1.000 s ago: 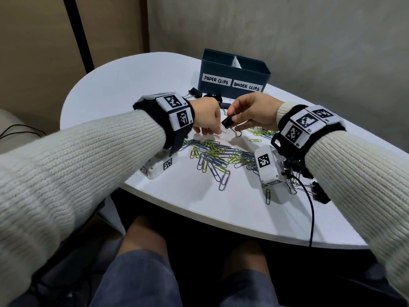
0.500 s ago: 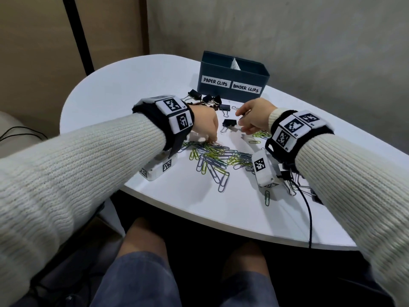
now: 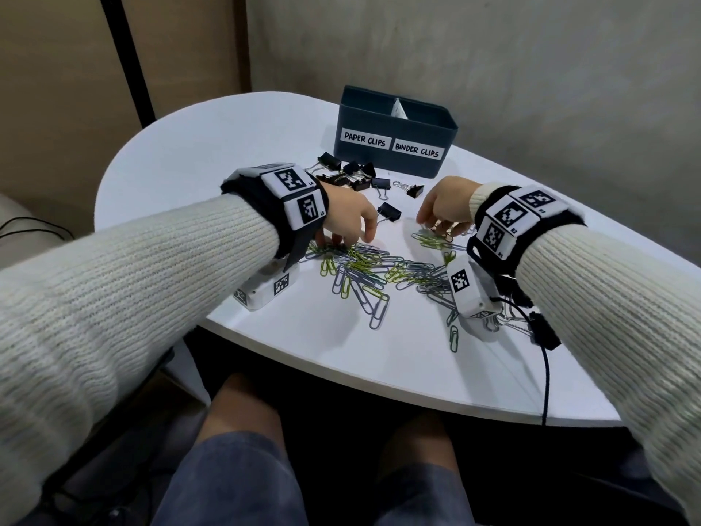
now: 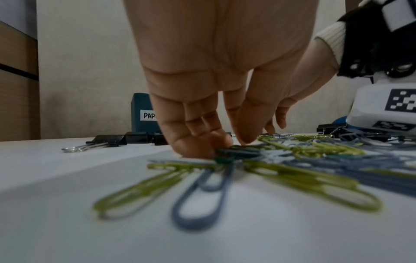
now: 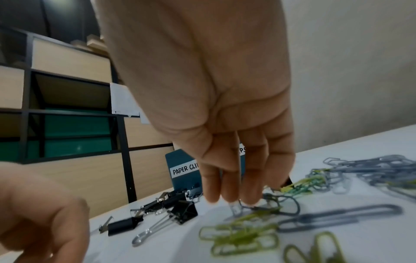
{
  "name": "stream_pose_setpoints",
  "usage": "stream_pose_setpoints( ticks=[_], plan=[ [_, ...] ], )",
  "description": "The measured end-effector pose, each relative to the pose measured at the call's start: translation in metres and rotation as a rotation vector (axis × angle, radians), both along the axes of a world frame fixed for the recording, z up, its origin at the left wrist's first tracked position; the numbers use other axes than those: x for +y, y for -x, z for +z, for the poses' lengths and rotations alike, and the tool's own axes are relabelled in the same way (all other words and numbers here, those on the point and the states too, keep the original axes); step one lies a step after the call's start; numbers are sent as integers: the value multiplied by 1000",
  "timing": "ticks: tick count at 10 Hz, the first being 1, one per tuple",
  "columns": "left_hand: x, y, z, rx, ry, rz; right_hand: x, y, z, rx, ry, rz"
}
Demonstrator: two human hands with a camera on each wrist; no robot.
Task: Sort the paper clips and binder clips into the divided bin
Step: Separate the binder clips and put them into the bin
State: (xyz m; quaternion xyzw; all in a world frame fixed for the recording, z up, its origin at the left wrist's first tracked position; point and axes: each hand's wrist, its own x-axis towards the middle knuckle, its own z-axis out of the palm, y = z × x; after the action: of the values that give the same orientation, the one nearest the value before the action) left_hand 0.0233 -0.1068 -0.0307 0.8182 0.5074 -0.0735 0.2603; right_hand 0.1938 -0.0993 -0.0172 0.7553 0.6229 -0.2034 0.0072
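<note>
Green and grey paper clips (image 3: 364,267) lie in a loose pile on the white table (image 3: 212,157). My left hand (image 3: 347,241) reaches down onto the pile's far left; in the left wrist view its curled fingers and thumb pinch a dark paper clip (image 4: 236,152). My right hand (image 3: 436,229) is over the green clips at the far right and pinches a grey paper clip (image 5: 235,208) at its tips. One black binder clip (image 3: 390,212) lies on the table between the hands. The dark blue divided bin (image 3: 379,161), labelled PAPER CLIPS and BINDER CLIPS, stands behind.
Several black binder clips (image 3: 349,172) lie just before the bin. More binder clips (image 3: 542,328) sit under my right wrist beside a black cable (image 3: 546,373) that runs over the table's near edge. A grey wall stands close behind the bin.
The binder clip held between both hands a second ago now lies on the table. Both hands have dropped onto the paper clip pile, the right one moving right.
</note>
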Motion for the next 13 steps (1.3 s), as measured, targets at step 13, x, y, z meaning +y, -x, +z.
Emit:
stream_pose_setpoints(
  ticks=[13],
  plan=[
    [-20,-16,7,102,-184,-21,-1,-3,-5,-112,-207,147]
  ],
)
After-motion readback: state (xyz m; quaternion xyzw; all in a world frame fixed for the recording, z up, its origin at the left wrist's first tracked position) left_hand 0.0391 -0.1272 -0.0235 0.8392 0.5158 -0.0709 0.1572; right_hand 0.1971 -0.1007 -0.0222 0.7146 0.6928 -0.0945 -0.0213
